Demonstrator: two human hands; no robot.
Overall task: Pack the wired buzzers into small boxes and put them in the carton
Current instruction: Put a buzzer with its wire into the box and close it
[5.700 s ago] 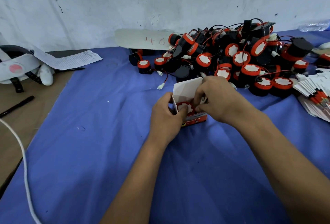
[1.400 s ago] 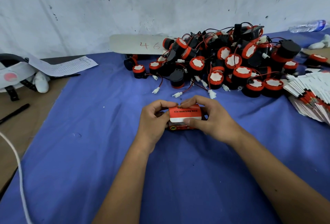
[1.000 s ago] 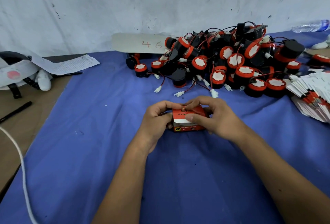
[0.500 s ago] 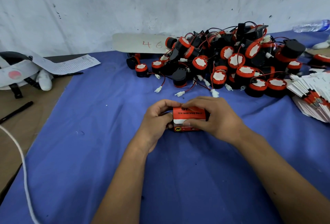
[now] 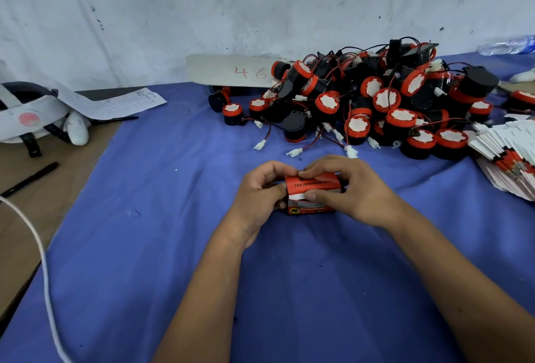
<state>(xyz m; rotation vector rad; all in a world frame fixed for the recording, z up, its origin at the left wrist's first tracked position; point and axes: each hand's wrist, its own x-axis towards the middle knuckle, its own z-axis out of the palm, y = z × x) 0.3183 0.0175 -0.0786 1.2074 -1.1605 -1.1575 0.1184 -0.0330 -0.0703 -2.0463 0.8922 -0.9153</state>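
Both hands grasp a small red box (image 5: pixel 312 195) on the blue cloth (image 5: pixel 173 247): the left hand (image 5: pixel 260 193) at its left end, the right hand (image 5: pixel 351 189) pinching its top. The buzzer pile (image 5: pixel 376 102) lies just beyond.

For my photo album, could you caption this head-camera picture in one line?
Both hands, left hand and right hand, grip a small red box on the blue cloth, before a pile of wired buzzers.

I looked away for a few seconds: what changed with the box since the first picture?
The small box was open then, its white flap up; now it is closed and both hands, left and right, grip it. The buzzer pile stayed put.
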